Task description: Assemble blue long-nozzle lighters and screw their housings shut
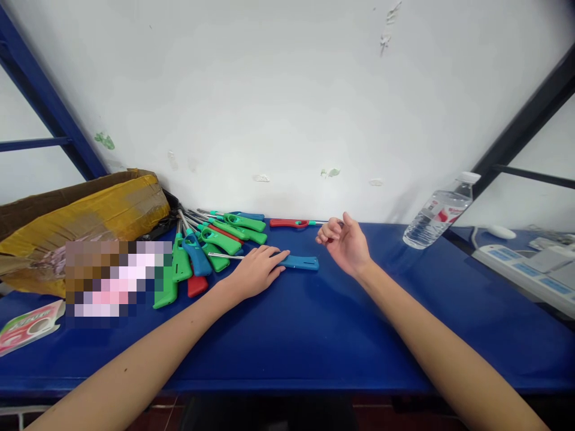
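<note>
My left hand (259,269) lies over the middle of a blue long-necked gas lighter (302,262), fingers bent around it. The lighter rests flat on the blue table, its metal nozzle pointing left and its handle end showing to the right. My right hand (348,242) is raised a little to the right of that lighter, palm turned inward, fingers loosely curled and thumb apart, with nothing visible in it. A red lighter (290,223) lies behind, near the wall, nozzle to the right. Left of my left hand is a pile of green, blue and red lighters (220,238).
A taped cardboard box (90,209) stands at the left, with a printed card (31,326) before it and a blurred patch beside it. At the right a water bottle (440,212) leans, near a white power strip (525,269). A white wall closes the table's back.
</note>
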Demonstrator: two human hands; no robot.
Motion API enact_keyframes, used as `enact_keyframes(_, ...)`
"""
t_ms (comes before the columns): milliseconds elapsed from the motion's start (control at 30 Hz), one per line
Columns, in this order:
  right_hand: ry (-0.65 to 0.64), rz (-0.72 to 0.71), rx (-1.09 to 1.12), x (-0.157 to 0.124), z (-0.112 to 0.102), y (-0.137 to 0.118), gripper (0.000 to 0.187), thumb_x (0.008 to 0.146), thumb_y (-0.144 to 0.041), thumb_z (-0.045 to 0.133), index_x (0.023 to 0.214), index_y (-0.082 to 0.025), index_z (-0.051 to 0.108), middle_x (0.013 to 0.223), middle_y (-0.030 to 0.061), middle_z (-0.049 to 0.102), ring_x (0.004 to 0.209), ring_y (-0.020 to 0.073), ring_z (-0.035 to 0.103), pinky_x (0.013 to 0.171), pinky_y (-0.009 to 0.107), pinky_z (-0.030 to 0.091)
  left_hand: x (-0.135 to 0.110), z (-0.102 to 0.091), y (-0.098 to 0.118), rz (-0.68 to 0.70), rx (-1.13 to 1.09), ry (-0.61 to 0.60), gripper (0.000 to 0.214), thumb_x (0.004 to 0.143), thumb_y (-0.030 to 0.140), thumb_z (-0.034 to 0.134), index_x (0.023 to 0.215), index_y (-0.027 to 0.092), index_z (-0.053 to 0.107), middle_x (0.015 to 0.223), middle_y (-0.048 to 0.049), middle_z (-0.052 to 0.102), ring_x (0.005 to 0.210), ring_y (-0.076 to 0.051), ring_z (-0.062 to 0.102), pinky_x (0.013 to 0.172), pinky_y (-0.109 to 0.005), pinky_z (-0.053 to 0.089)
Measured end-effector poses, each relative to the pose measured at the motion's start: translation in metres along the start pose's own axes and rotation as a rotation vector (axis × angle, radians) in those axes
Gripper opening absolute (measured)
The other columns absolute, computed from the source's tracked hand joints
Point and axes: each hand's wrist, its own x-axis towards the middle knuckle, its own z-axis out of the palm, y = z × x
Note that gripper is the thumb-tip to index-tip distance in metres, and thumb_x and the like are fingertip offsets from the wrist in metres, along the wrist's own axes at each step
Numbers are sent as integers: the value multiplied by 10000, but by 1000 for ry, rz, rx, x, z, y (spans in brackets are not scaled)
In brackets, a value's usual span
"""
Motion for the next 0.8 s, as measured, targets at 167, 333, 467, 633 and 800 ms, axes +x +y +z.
enact_keyframes(167, 36, -2, -13, 0, -3, 0, 340, 830, -420, 613, 592, -215, 482, 627, -16, 407, 677, 154, 495, 669, 287, 452, 0, 0, 0, 9, 6, 7, 414, 987, 300, 412, 1380, 199, 493, 1261, -109, 582, 1130, -252, 531, 976, -394, 426)
enact_keyframes(333, 70, -30, -66, 2, -5, 0, 215, 766, -389, 728, 721, -219, 604, 761, -15, 511, 759, 137, 527, 659, 251, 453, 0, -1, 0, 2, 10, -8, 413, 991, 291, 416, 1387, 200, 485, 1273, -111, 575, 1144, -251, 527, 983, -392, 420)
enact_keyframes(467, 11, -15, -86, 1, -4, 2, 271, 788, -461, 713, 734, -212, 622, 768, -10, 499, 754, 133, 521, 654, 240, 449, 0, -2, 1, -6, 8, -28, 419, 992, 290, 420, 1396, 192, 477, 1285, -110, 568, 1157, -253, 516, 996, -396, 410)
enact_keyframes(633, -5, -4, -88, 1, -5, 5, 315, 820, -508, 667, 736, -209, 615, 779, -4, 499, 778, 138, 534, 662, 239, 449, 0, 0, 0, 0, 13, -18, 423, 991, 291, 425, 1400, 192, 473, 1288, -107, 567, 1161, -253, 513, 1002, -397, 410)
enact_keyframes(800, 12, 12, -64, 3, -8, 6, 347, 814, -539, 659, 725, -211, 592, 749, -9, 491, 751, 139, 534, 652, 243, 450, 0, 1, -1, 13, 20, 0, 416, 991, 293, 424, 1390, 196, 485, 1276, -110, 578, 1146, -252, 527, 987, -400, 426)
